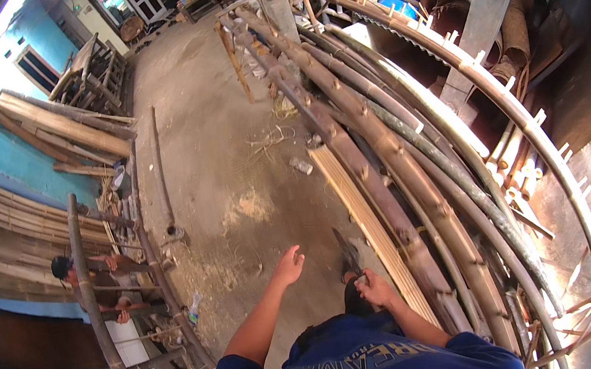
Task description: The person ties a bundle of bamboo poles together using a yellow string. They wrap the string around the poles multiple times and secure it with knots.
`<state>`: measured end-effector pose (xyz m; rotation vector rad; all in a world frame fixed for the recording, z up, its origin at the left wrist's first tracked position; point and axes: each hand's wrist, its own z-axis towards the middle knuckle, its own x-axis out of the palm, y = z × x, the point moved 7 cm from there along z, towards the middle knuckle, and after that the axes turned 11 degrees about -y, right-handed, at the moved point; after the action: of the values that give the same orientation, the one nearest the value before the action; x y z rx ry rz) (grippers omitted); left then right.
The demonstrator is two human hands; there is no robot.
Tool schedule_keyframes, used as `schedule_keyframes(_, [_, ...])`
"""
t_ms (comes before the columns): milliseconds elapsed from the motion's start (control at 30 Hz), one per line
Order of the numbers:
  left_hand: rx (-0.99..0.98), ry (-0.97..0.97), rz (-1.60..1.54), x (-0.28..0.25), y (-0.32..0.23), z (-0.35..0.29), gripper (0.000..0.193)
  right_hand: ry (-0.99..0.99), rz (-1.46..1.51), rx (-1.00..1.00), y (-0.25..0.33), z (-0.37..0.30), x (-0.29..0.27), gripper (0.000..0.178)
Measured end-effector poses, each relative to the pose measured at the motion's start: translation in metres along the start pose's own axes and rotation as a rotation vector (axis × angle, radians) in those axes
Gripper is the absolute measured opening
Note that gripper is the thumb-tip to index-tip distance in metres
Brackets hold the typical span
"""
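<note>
My left hand point(289, 266) is held out over the dirt floor, empty, its fingers loosely stretched. Close to my body, my right hand point(376, 289) is closed around the handle of what looks like a machete point(348, 252). Its dark blade points forward and slightly left, tip toward the floor; part of the handle is hidden by my fingers. Just right of that hand lies a bundle of split bamboo strips point(366, 224), long and pale. Beside the strips run thick brown bamboo poles point(381, 151), stacked lengthwise.
A curved bamboo rail with pegs point(433, 39) arches along the right, past a concrete post point(485, 10). At the left, another person point(102, 277) sits behind a bamboo frame point(95, 308). A single pole point(160, 165) and a crumpled plastic cup point(300, 166) lie on the floor point(205, 122).
</note>
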<state>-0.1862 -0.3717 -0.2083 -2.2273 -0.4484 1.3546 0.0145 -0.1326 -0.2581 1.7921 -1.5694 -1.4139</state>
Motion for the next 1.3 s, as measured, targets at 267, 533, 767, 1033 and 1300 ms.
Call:
schedule_keyframes(267, [0.463, -0.216, 0.171, -0.028, -0.093, 0.269, 0.051, -0.115, 0.053, 0.032, 0.076, 0.112, -0.009, 0.049])
schedule_keyframes(533, [0.774, -0.391, 0.562, 0.018, -0.114, 0.456, 0.058, -0.118, 0.144, 0.281, 0.097, 0.141, 0.008, 0.047])
schedule_keyframes(767, [0.224, 0.306, 0.033, 0.01, -0.073, 0.462, 0.039, -0.331, 0.062, 0.259, 0.125, 0.213, 0.038, 0.042])
schedule_keyframes(1033, [0.226, 0.241, -0.016, -0.037, -0.028, 0.438, 0.019, -0.29, -0.124, 0.035, 0.227, 0.342, 0.037, 0.036])
schedule_keyframes(1300, [0.279, 0.157, 0.094, -0.056, -0.018, 0.425, 0.013, -0.134, -0.363, -0.032, 0.237, 0.366, 0.072, 0.036])
